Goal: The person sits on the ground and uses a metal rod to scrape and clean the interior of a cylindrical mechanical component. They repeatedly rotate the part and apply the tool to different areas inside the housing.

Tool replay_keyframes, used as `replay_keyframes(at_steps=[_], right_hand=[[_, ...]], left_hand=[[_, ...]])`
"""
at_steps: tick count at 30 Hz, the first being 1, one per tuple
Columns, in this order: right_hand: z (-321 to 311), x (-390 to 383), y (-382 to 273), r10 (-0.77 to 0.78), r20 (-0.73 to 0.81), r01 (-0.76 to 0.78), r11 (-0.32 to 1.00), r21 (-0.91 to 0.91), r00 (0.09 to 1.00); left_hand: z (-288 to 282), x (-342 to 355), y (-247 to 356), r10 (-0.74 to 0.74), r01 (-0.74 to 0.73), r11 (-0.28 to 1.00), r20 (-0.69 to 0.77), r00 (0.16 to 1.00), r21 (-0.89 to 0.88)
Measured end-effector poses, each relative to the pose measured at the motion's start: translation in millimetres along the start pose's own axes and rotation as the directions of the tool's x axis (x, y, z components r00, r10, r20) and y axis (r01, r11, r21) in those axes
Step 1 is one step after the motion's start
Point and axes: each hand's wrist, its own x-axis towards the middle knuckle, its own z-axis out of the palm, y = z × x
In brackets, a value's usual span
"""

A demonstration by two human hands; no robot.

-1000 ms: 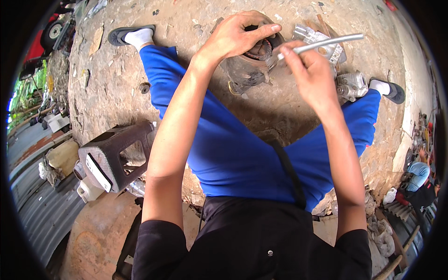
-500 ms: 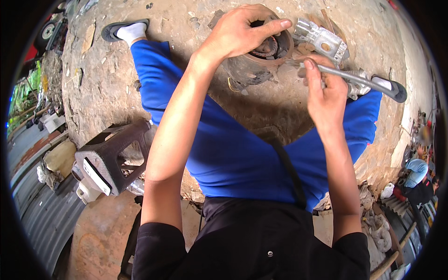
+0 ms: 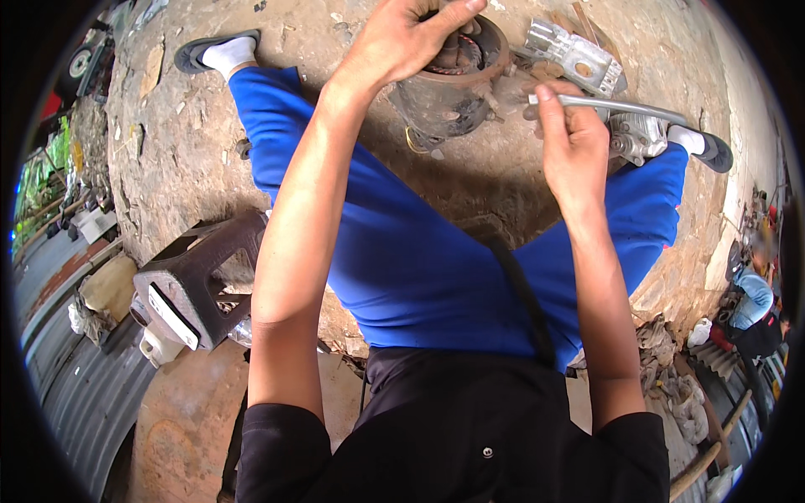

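Observation:
A round, rusty motor housing [image 3: 449, 105] stands on the ground between my legs, with dark and reddish windings [image 3: 457, 54] visible through its open top. My left hand [image 3: 394, 46] grips its far-left rim, thumb stretched over the opening; the other fingers are largely hidden. To the right of the housing, my right hand [image 3: 574, 138] is closed around a grey metal bar [image 3: 637, 107]. The bar lies nearly level, its far end pointing right past my fist. Its left end sticks out by my thumb, apart from the housing.
A silver metal casting [image 3: 579, 63] lies beyond my right hand, and a finned metal part [image 3: 637, 138] is near my right foot. A dark plastic stool [image 3: 189, 272] stands at left. Corrugated sheets [image 3: 75, 419] fill the lower left. A person [image 3: 755, 306] is at far right.
The metal bar has tilted from a downward slant to nearly level. My right hand has shifted slightly left. The housing and my left hand appear higher and farther left in the view.

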Motion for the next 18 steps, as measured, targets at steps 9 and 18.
replay_keyframes(at_steps=[9, 18], right_hand=[[-2.9, -3.6, 4.6, -0.011, 0.049, 0.007, 0.996, 0.09, 0.999], [9.3, -14.3, 8.2, -0.059, 0.002, 0.056, 0.948, 0.313, 0.998]], left_hand=[[11.6, -12.6, 13.8, 0.034, -0.037, 0.99, 0.027, 0.999, 0.135], [9.4, -11.5, 9.9, -0.024, 0.024, 0.994, -0.001, 1.0, 0.103]])
